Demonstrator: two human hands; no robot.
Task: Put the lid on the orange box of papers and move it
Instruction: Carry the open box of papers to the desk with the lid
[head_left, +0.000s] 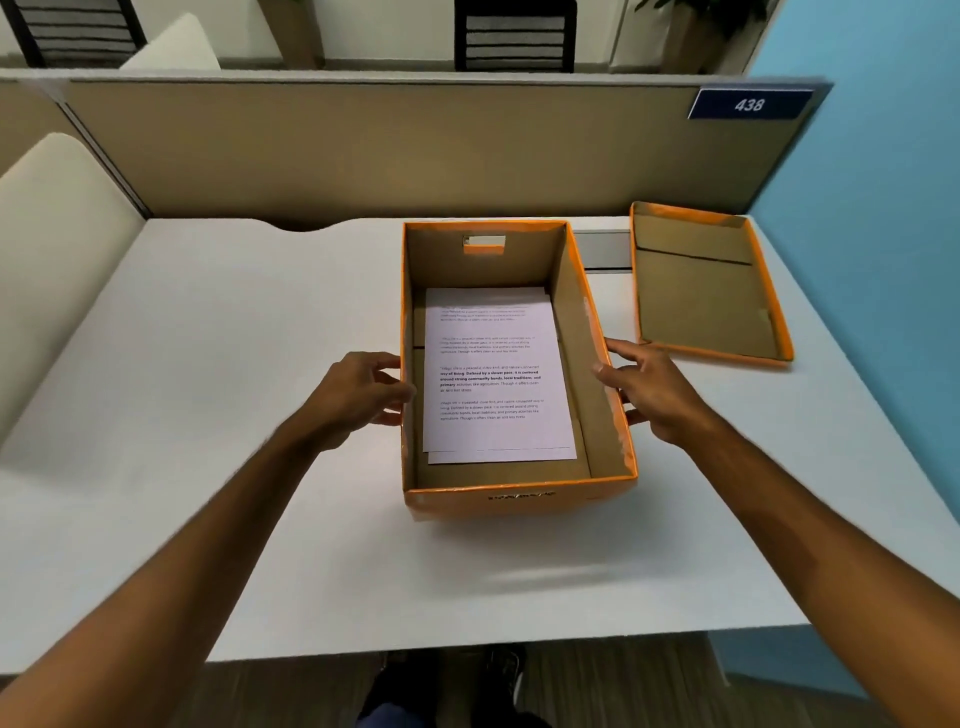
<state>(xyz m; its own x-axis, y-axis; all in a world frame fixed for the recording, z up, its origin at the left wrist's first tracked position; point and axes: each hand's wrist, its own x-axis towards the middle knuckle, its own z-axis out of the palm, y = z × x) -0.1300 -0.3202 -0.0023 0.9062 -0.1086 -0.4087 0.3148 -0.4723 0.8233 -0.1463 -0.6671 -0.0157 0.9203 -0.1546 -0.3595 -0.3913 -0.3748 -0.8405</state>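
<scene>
An open orange box (519, 501) stands in the middle of the white desk, with printed papers (493, 374) lying flat on its bottom. Its lid (706, 291) lies upside down on the desk to the right of the box, brown inside facing up. My left hand (358, 397) rests against the box's left wall, fingers curled at its edge. My right hand (649, 392) touches the right wall, fingers spread along the rim. Neither hand is on the lid.
The white desk (234, 415) is bounded by a beige partition (363, 150) at the back and a blue wall (883, 260) on the right. A grey cable slot (602, 249) sits between box and lid. A cream chair back (52, 249) stands at the left.
</scene>
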